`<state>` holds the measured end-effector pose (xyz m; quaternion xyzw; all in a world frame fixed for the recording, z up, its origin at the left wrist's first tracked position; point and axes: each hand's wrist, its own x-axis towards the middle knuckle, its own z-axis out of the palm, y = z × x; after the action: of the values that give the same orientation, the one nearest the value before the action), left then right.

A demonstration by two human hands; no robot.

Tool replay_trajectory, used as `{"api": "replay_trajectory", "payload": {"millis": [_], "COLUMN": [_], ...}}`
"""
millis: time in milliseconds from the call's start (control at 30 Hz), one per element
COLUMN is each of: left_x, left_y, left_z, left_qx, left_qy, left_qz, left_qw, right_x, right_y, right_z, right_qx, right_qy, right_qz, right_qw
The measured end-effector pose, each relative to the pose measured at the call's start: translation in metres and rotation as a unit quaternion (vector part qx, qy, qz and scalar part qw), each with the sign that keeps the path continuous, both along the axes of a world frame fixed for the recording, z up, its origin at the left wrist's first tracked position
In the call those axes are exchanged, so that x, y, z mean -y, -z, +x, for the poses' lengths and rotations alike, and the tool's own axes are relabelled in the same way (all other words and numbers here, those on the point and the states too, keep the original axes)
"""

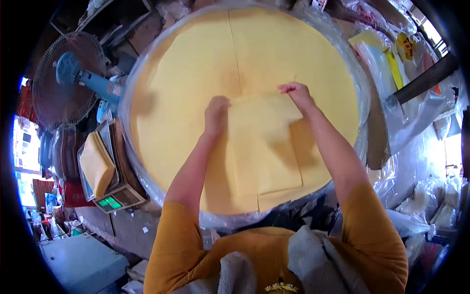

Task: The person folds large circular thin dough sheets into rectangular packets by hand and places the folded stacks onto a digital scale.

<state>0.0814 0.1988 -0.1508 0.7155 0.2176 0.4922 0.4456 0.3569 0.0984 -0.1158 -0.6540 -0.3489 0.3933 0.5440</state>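
Observation:
A large round layer of thin yellow sheets (181,59) lies in front of me, with a straight seam running down its middle. Over its near half, I hold up a folded yellow sheet (264,147) by its far edge. My left hand (217,115) is closed at the sheet's far left corner, slightly blurred. At the far right corner, my right hand (296,93) pinches the edge between thumb and fingers. The near part of the folded sheet hangs or rests on the round layer; I cannot tell which.
Clear plastic (360,93) wraps the round rim. To the left stand a blue fan (93,81) and a scale (120,196) with green digits, bearing a stack of folded yellow sheets (95,161). Plastic bags (391,59) hang at right; a pale blue box (83,257) sits lower left.

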Motion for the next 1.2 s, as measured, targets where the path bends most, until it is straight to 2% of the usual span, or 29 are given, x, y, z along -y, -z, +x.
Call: {"api": "replay_trajectory", "payload": {"millis": [33, 67, 133, 167, 267, 367, 400, 433, 533, 567, 667, 700, 767, 800, 833, 900, 933, 967, 1067, 1200], "left_x": [0.004, 0.007, 0.011, 0.007, 0.038, 0.086, 0.097, 0.133, 0.166, 0.162, 0.161, 0.160, 0.159, 0.157, 0.156, 0.157, 0.165, 0.175, 0.213, 0.214], "left_y": [0.000, -0.001, -0.013, -0.006, -0.027, -0.027, 0.014, -0.046, -0.043, -0.025, -0.025, -0.022, -0.015, -0.013, -0.012, -0.021, -0.035, -0.048, -0.072, -0.047], "left_z": [0.002, 0.000, -0.005, -0.010, -0.016, -0.026, -0.030, -0.027, -0.036, -0.042, -0.049, -0.049, -0.049, -0.051, -0.052, -0.048, -0.049, -0.053, -0.069, -0.082], "left_qx": [-0.095, -0.130, -0.194, -0.203, -0.274, -0.292, -0.183, -0.340, -0.354, -0.340, -0.488, -0.477, -0.455, -0.466, -0.475, -0.479, -0.477, -0.478, -0.460, -0.450], "left_qy": [-0.082, -0.085, -0.090, -0.072, -0.122, -0.141, -0.026, -0.035, -0.005, -0.007, -0.034, -0.036, -0.039, -0.033, -0.027, -0.024, -0.025, -0.025, 0.118, 0.063], "left_qz": [0.033, 0.062, 0.127, 0.118, 0.045, 0.064, -0.025, 0.002, 0.050, 0.111, 0.186, 0.181, 0.171, 0.174, 0.180, 0.198, 0.208, 0.216, 0.230, 0.303], "left_qw": [0.992, 0.986, 0.969, 0.969, 0.953, 0.944, 0.983, 0.940, 0.934, 0.934, 0.852, 0.859, 0.873, 0.867, 0.861, 0.855, 0.853, 0.851, 0.849, 0.838], "right_x": [0.001, 0.004, 0.013, 0.016, 0.045, 0.075, 0.079, 0.082, 0.083, 0.082, 0.085, 0.087, 0.093, 0.097, 0.101, 0.115, 0.126, 0.133, 0.134, 0.129], "right_y": [0.000, 0.002, 0.006, 0.006, -0.008, -0.026, -0.027, -0.027, -0.019, -0.014, -0.005, -0.024, -0.014, -0.009, -0.007, -0.004, 0.001, 0.011, 0.010, 0.010], "right_z": [-0.002, -0.005, -0.007, -0.006, -0.017, -0.038, -0.041, -0.045, -0.052, -0.053, -0.064, -0.073, -0.085, -0.088, -0.090, -0.095, -0.101, -0.103, -0.104, -0.098], "right_qx": [0.009, 0.018, 0.036, 0.048, 0.049, 0.081, 0.104, 0.127, 0.167, 0.175, 0.262, 0.255, 0.450, 0.541, 0.595, 0.616, 0.583, 0.600, 0.601, 0.531], "right_qy": [-0.006, -0.012, -0.003, 0.003, 0.053, 0.030, 0.028, 0.026, 0.031, 0.035, 0.042, 0.021, -0.010, -0.022, -0.094, -0.171, -0.182, -0.191, -0.186, -0.223], "right_qz": [0.027, 0.055, 0.035, 0.030, -0.055, -0.140, -0.132, -0.125, -0.095, -0.085, -0.098, -0.155, -0.063, -0.015, 0.003, 0.047, 0.074, 0.050, 0.046, 0.047], "right_qw": [1.000, 0.998, 0.999, 0.998, 0.996, 0.986, 0.985, 0.984, 0.981, 0.980, 0.959, 0.954, 0.891, 0.841, 0.798, 0.768, 0.789, 0.775, 0.776, 0.816]}}
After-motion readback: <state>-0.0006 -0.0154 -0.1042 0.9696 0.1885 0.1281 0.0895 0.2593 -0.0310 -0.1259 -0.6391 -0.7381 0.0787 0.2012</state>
